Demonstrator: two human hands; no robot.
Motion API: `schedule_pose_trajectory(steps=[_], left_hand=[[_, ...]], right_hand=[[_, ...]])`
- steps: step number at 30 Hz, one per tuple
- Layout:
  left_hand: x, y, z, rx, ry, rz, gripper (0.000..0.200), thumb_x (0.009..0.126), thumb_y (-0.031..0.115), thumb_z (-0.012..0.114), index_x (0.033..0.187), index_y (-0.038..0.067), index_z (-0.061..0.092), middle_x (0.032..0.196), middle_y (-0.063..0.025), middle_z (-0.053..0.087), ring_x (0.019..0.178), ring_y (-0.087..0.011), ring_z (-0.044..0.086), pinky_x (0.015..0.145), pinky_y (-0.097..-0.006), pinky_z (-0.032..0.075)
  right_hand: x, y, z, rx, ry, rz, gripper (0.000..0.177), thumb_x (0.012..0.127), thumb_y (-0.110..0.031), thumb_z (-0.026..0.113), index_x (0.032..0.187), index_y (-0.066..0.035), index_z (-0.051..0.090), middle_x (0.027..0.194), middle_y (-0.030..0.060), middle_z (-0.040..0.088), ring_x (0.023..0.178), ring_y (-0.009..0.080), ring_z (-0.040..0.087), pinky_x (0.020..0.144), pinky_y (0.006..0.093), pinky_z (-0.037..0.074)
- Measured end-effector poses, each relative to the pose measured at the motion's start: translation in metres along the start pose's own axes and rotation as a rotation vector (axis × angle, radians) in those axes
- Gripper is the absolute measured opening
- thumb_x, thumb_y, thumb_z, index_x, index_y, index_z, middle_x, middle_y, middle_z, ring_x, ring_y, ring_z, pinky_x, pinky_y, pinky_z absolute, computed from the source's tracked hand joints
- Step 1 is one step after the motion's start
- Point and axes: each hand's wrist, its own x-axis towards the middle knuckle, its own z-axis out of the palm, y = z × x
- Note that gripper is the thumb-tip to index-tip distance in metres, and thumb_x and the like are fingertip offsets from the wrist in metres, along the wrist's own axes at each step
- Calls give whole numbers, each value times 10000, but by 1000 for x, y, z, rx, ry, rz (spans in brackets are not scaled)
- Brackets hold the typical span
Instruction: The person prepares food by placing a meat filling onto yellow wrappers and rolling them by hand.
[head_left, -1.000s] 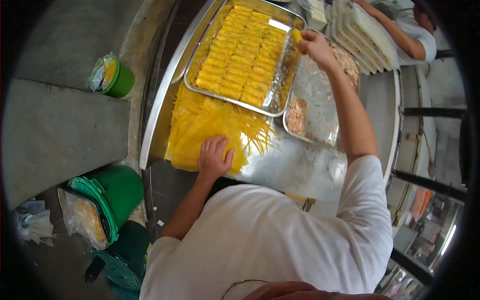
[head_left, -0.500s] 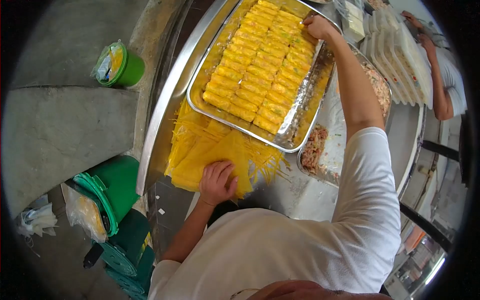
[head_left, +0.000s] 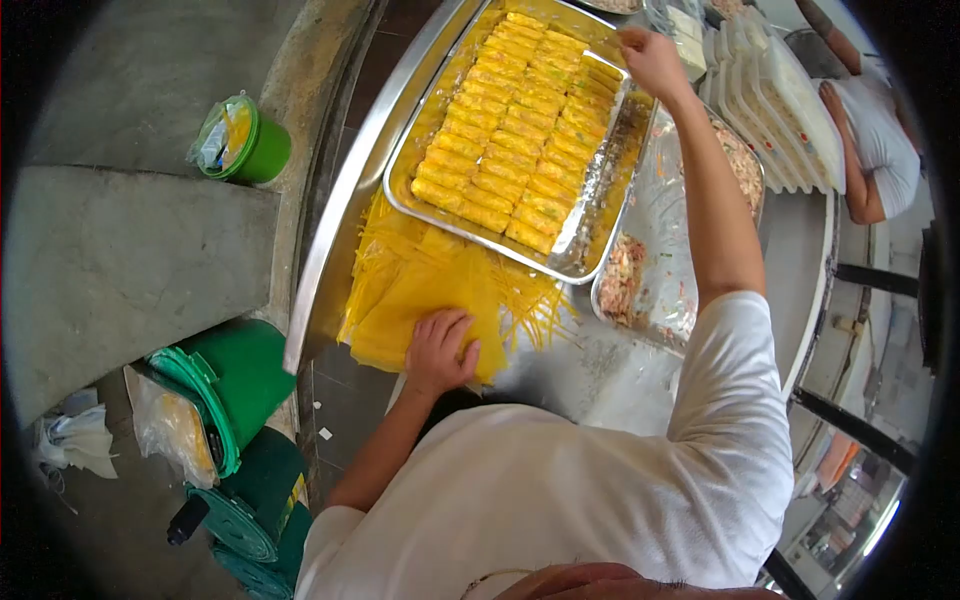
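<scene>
My left hand [head_left: 440, 350] lies flat on a stack of thin yellow wrapper sheets [head_left: 395, 290], fingers stretched out and thumb apart. The sheets have ragged, stringy edges. Above them in the view, a metal tray [head_left: 482, 232] holds rows of yellow filled rolls [head_left: 510, 130], packed side by side. My right hand [head_left: 655, 62] is raised by the tray's upper right edge, its fingers curled together. Whatever the fingertips may hold is hidden. To the right of the rolls tray, a second tray [head_left: 655, 335] contains chopped meat filling [head_left: 623, 280].
Stacked translucent trays [head_left: 770, 110] stand at the upper right, near another person's arm [head_left: 845, 150]. A raised metal rim [head_left: 335, 220] borders the work surface on the left. Green buckets [head_left: 240, 385] and a small green pail [head_left: 262, 150] are on the floor beyond it.
My right hand has moved off the rolls at the tray's upper right corner, out to the right past the rim. My left hand stays on the sheets. The view has shifted slightly.
</scene>
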Motion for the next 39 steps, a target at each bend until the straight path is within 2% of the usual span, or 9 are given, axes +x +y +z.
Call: schedule_pose_trajectory(steps=[3, 9, 14, 17, 24, 26, 29, 32, 39], left_hand=[[-3, -5, 1, -92, 41, 10, 344, 839, 179, 790, 1173, 106, 756, 1221, -136, 683, 1127, -363, 654, 983, -501, 519], [-4, -23, -3, -428, 136, -112, 246, 899, 83, 776, 1142, 47, 772, 1119, -145, 726, 1017, -318, 692, 909, -395, 563], [5, -41, -11, -977, 152, -392, 157, 973, 16, 731, 1123, -8, 769, 1046, -93, 747, 932, -153, 682, 852, -285, 547], [13, -36, -31, -810, 214, -263, 166, 971, 22, 734, 1130, -18, 764, 1041, -89, 749, 910, -148, 687, 832, -286, 552], [13, -43, -52, -533, 320, -159, 200, 945, 16, 720, 1139, 0, 762, 1060, -141, 754, 895, -238, 723, 799, -328, 571], [11, -48, -58, -520, 337, -150, 202, 946, 16, 717, 1143, -1, 760, 1067, -143, 753, 895, -246, 724, 798, -330, 572], [3, -53, -68, -513, 357, -142, 207, 949, 19, 715, 1150, -1, 757, 1090, -145, 751, 899, -248, 724, 793, -331, 572], [-6, -57, -69, -544, 369, -189, 215, 950, 23, 713, 1160, 0, 754, 1101, -147, 749, 903, -250, 724, 791, -333, 574], [-10, -52, -69, -444, 378, -169, 218, 968, 45, 710, 1174, -13, 750, 1073, -119, 748, 891, -185, 711, 808, -306, 568]], right_hand=[[-62, -48, -47, 267, 99, -19, 396, 946, -178, 660, 1316, -67, 749, 1199, 180, 788, 1103, 309, 764, 988, 400, 582], [-255, -173, -84, 717, -138, 225, 296, 971, -86, 690, 1249, -19, 767, 1113, 88, 809, 1005, 147, 730, 903, 321, 581], [-393, -225, -27, 754, -279, 310, 267, 932, -32, 690, 1181, -6, 783, 1015, 90, 797, 908, 162, 725, 855, 314, 578], [-441, -241, 21, 789, -244, 407, 274, 931, -71, 701, 1186, -9, 780, 982, 102, 792, 866, 178, 729, 811, 325, 576], [-407, -262, 79, 565, -178, 512, 382, 897, -267, 789, 1154, 15, 763, 931, 177, 779, 805, 279, 742, 761, 401, 571], [-389, -264, 81, 425, -381, 617, 404, 876, -305, 810, 1127, 8, 758, 944, 189, 783, 828, 337, 748, 783, 440, 574], [-389, -257, 88, 362, -185, 498, 299, 891, -227, 801, 1087, -4, 765, 911, 152, 787, 770, 253, 753, 729, 389, 589], [-394, -276, 70, 259, -57, 437, 330, 864, -279, 824, 1046, -12, 760, 950, 175, 794, 827, 325, 762, 764, 431, 590], [-382, -280, 84, 201, -163, 503, 343, 841, -315, 839, 1037, -41, 779, 969, 185, 795, 921, 372, 763, 836, 472, 592]])
